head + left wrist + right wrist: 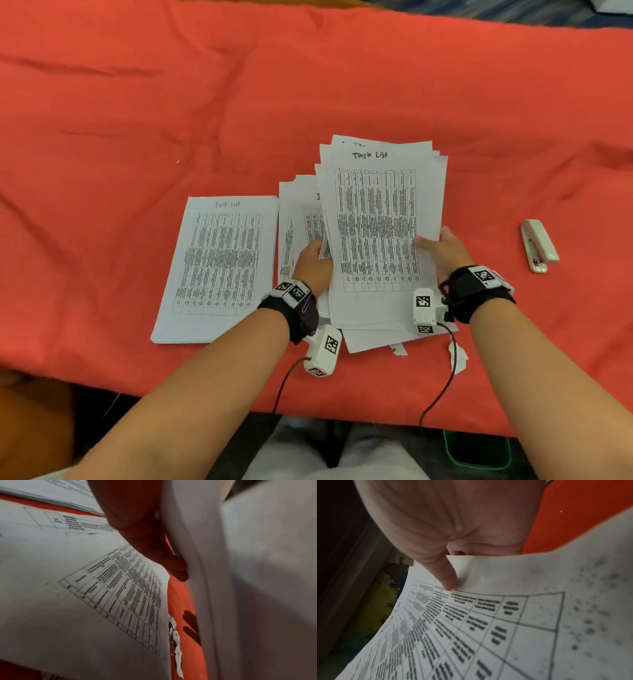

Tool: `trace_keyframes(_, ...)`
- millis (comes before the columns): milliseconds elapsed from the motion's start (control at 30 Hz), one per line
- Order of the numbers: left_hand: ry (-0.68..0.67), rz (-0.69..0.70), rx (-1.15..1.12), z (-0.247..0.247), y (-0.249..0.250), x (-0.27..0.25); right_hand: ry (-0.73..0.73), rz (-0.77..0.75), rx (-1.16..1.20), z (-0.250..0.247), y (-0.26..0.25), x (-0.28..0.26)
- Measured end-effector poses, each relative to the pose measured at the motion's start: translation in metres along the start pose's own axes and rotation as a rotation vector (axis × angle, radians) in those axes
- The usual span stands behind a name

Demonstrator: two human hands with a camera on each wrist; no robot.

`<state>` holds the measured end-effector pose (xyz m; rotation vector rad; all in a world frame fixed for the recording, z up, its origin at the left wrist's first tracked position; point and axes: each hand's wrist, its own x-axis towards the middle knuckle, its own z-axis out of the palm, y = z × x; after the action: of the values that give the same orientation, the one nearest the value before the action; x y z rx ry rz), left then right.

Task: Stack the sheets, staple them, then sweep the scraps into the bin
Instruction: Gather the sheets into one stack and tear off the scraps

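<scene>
Both my hands hold a loose, uneven bundle of printed "Task List" sheets (376, 222), lifted and tilted over the red cloth. My left hand (314, 255) grips its left edge, with the fingers (173, 563) curled behind the paper. My right hand (436, 244) pinches the right edge, thumb (444, 574) on the top sheet (505, 615). A neat stack (219, 267) lies to the left. More loose sheets (296, 219) lie under the bundle. The white stapler (538, 245) lies at the right. Torn paper scraps (458, 358) lie near the front edge, also seen as scraps (176, 642) in the left wrist view.
The red cloth (308, 85) covers the whole table, with wrinkles toward the back. Below the table's front edge at the right stands a dark container with a green rim (479, 455). My lap is below the near edge.
</scene>
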<state>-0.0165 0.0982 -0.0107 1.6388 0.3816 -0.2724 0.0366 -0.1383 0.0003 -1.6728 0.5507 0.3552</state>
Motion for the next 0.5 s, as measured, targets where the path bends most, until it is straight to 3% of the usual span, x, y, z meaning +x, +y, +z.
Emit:
trace_keyframes(133, -0.031, 0.061, 0.095, 0.008, -0.001, -0.001, 0.045, -0.030, -0.125, -0.010, 0.006, 0.003)
trace_keyframes(233, -0.031, 0.059, 0.317, 0.008, -0.009, 0.005, 0.084, -0.051, -0.220, -0.025, 0.007, 0.002)
trace_keyframes(400, 0.264, -0.090, 0.750, -0.008, -0.023, 0.026, 0.189, -0.035, -0.128, -0.055, 0.020, 0.008)
trace_keyframes(500, 0.292, -0.241, 0.777, -0.007, -0.022, 0.034, 0.218, -0.013, -0.049, -0.066, 0.026, 0.006)
